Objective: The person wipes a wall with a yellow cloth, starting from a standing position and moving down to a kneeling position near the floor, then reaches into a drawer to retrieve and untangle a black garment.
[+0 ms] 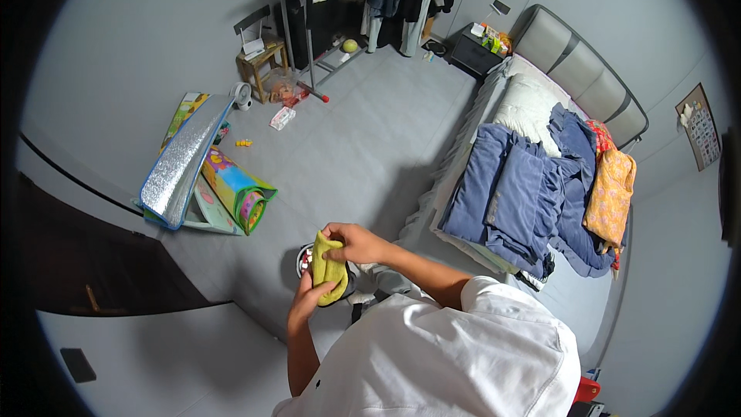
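Observation:
A folded yellow-green cloth [329,272] is held upright between both hands in front of my body. My right hand [353,244] pinches its top end, with the thumb across the front. Lower down, my left hand [310,297] grips the bottom left side, its thumb lying over the cloth. A dark edge shows along the cloth's lower right; what it belongs to is hidden. Just behind the cloth, a round container [300,260] with red and white contents is partly visible near the floor.
On the right stands a bed with folded blue bedding [521,191] and an orange patterned fabric bundle [611,194]. Play mats, one silver-backed [185,156] and one rolled [249,202], lie on the left. Farther off are a wooden stool [269,61], clothes rack [311,29] and nightstand [474,52].

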`<state>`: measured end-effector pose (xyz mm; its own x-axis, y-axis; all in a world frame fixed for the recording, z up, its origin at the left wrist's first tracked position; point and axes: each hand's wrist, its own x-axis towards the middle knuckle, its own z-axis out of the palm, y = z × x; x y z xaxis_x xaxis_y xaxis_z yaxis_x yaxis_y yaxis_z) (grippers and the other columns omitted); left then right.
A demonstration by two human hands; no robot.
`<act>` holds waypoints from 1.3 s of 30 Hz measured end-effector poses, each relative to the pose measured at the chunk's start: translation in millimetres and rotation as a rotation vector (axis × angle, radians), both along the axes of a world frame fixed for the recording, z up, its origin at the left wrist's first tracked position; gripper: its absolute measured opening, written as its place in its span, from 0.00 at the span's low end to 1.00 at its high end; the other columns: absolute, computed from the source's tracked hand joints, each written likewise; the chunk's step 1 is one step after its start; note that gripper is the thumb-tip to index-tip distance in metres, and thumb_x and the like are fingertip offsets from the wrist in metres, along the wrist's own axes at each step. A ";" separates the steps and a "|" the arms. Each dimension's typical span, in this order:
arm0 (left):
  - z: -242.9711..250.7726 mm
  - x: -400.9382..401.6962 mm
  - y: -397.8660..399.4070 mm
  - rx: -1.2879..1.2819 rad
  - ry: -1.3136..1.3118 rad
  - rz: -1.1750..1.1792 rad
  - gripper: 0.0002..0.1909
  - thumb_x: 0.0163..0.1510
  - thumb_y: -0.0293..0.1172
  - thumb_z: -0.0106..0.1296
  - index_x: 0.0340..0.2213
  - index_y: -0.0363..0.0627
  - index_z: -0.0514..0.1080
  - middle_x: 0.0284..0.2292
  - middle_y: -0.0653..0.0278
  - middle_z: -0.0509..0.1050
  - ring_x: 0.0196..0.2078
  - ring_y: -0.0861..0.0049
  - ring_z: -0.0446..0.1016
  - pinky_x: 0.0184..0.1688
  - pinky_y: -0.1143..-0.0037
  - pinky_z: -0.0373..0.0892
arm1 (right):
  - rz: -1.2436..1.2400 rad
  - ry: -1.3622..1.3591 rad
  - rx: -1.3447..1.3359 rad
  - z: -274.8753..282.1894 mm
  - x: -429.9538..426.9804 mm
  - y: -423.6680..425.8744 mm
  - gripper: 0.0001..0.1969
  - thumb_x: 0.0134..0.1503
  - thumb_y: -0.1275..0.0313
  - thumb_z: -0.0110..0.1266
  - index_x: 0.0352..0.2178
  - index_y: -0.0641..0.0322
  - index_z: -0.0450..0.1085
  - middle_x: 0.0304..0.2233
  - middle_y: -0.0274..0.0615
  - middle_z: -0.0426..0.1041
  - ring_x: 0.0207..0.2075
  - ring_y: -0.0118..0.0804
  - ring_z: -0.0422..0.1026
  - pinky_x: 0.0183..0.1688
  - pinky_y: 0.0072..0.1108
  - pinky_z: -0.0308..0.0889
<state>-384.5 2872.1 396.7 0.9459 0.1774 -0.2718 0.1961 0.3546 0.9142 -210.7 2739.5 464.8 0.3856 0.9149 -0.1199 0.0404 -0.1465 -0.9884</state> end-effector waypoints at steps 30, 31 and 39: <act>-19.3 -53.3 -62.6 0.357 -0.020 0.456 0.31 0.41 0.23 0.55 0.48 0.37 0.57 0.39 0.50 0.70 0.42 0.59 0.72 0.45 0.67 0.67 | 0.139 0.250 -0.276 -39.3 -66.6 -0.6 0.32 0.48 0.65 0.66 0.51 0.68 0.61 0.42 0.45 0.71 0.45 0.34 0.70 0.48 0.24 0.66; -24.0 -56.0 -63.0 0.360 -0.018 0.465 0.31 0.41 0.23 0.55 0.48 0.37 0.57 0.39 0.50 0.70 0.42 0.59 0.72 0.45 0.67 0.67 | 0.146 0.199 -0.336 -39.3 -64.4 1.8 0.31 0.47 0.64 0.68 0.48 0.69 0.63 0.39 0.45 0.72 0.42 0.34 0.72 0.46 0.24 0.67; -14.2 -68.0 -61.2 0.465 0.297 0.271 0.36 0.42 0.29 0.62 0.50 0.44 0.54 0.34 0.52 0.74 0.40 0.58 0.75 0.41 0.67 0.69 | 0.325 -0.143 -0.473 -27.8 -49.9 15.1 0.28 0.46 0.64 0.68 0.44 0.70 0.67 0.36 0.47 0.76 0.39 0.37 0.75 0.44 0.25 0.68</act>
